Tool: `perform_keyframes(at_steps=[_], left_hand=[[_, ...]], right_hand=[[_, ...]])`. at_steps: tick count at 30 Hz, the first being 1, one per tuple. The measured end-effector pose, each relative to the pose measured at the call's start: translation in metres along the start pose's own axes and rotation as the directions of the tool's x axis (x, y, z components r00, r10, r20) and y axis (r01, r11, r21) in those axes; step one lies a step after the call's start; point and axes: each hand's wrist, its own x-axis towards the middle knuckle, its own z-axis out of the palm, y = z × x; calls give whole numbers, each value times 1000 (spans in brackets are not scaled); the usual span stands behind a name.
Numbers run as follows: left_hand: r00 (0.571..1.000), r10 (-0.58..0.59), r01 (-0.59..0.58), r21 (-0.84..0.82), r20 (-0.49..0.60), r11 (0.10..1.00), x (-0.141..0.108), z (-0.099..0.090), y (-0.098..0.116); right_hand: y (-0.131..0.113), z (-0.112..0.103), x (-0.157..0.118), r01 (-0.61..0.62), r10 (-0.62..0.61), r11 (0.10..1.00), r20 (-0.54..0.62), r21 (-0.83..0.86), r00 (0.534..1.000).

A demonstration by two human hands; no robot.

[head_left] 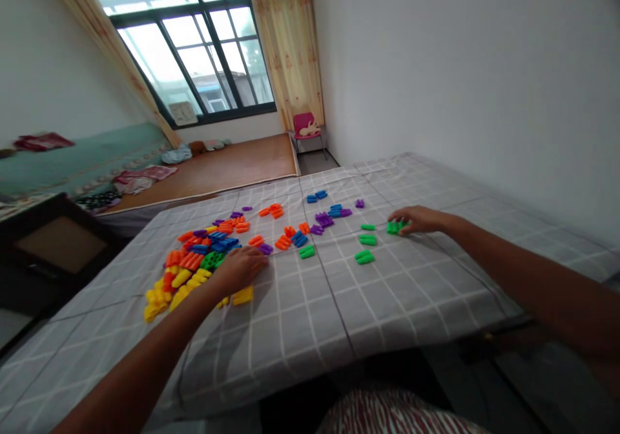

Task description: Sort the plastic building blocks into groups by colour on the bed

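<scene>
On the grey checked cloth (pixel 300 305), my left hand (pixel 241 268) rests at the right side of a mixed pile of plastic pieces, beside a purple piece (pixel 265 249) and above a yellow piece (pixel 243 296). Its fingertips are blurred and partly hidden. My right hand (pixel 417 219) has its fingers closed round green pieces (pixel 394 227) at the right. Other green pieces (pixel 365 257) lie to the left of that hand. Orange pieces (pixel 283 241), blue pieces (pixel 299 239) and purple pieces (pixel 323 219) are spread across the middle. Yellow pieces (pixel 157 298) form the pile's near left part.
Beyond the table stands a low bed (pixel 232 163) with clothes on it. A pink chair (pixel 304 123) holding a soft toy is by the curtain (pixel 285 46). A dark cabinet (pixel 43 253) stands at the left, and a white wall (pixel 460 66) runs along the right.
</scene>
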Motion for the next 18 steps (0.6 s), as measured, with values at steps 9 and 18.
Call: perform_keyframes(at_steps=[9, 18], left_hand=[[944, 267, -265, 35, -193, 964, 89, 2, 127], [910, 404, -405, 10, -91, 914, 157, 40, 172]], right_hand=[[-64, -2, 101, 78, -38, 989, -301, 124, 953], [-83, 14, 150, -92, 65, 958, -108, -272, 992]])
